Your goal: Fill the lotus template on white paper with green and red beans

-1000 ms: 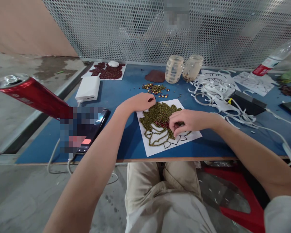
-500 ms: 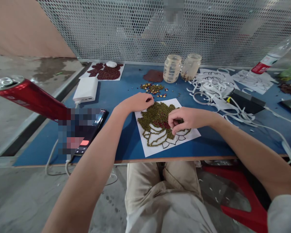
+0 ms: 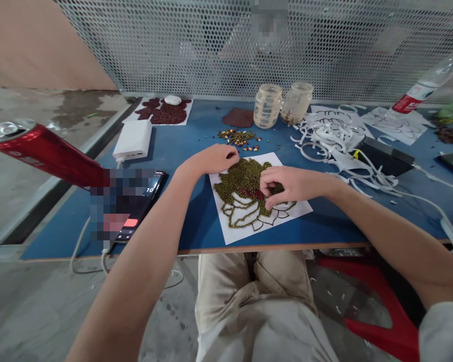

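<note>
A white sheet point(image 3: 232, 235) with a black-outlined drawing lies near the table's front edge. Green beans point(image 3: 234, 176) cover much of the drawing, with a patch of red beans point(image 3: 251, 193) in the middle; outlined shapes at the bottom are bare paper. My left hand point(image 3: 217, 158) rests at the sheet's upper left edge, fingers curled in; what they hold, if anything, is hidden. Over the right side of the bean picture is my right hand point(image 3: 287, 183), its fingers bent and thumb pointing down by the red beans. Any bean between its fingertips is too small to make out.
Mixed loose beans point(image 3: 237, 137) lie behind the sheet, before two plastic jars point(image 3: 268, 105). Paper strips point(image 3: 324, 136) and a black box point(image 3: 385, 156) with cables are right. At left stand a red can point(image 3: 53, 156), a phone point(image 3: 139, 206) and a white power bank point(image 3: 134, 138).
My right hand has shifted very slightly left over the bean picture. My left hand stays at the sheet's edge.
</note>
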A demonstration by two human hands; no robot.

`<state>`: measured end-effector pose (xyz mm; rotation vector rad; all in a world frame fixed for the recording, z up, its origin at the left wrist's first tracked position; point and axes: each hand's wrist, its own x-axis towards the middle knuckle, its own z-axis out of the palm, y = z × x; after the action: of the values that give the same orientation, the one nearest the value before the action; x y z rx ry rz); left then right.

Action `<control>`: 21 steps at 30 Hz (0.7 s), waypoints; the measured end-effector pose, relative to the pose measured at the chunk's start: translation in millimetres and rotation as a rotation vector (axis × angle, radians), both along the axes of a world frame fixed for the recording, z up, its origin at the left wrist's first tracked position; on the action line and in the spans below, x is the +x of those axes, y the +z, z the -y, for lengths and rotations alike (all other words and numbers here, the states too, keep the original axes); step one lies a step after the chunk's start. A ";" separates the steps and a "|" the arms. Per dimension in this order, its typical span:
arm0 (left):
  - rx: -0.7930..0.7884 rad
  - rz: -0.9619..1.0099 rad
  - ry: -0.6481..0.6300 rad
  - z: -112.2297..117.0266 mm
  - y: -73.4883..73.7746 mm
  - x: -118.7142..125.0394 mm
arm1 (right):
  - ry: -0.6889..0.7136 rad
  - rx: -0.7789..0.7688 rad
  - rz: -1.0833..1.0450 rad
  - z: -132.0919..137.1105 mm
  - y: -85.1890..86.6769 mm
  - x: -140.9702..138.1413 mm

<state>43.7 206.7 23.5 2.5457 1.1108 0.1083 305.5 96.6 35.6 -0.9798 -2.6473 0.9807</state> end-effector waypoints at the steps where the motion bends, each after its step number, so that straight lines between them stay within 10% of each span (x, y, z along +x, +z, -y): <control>1: 0.002 0.003 -0.004 -0.7 -0.8 -0.1 | -0.014 -0.001 -0.006 -0.8 0.5 1.6; 21: 0.007 0.011 -0.013 -2.3 -1.7 -0.1 | -0.131 0.007 -0.116 -5.9 9.0 14.1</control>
<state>43.6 209.0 21.8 2.5547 1.0907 0.1231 319.6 102.4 44.7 -1.0463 -2.4573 0.9676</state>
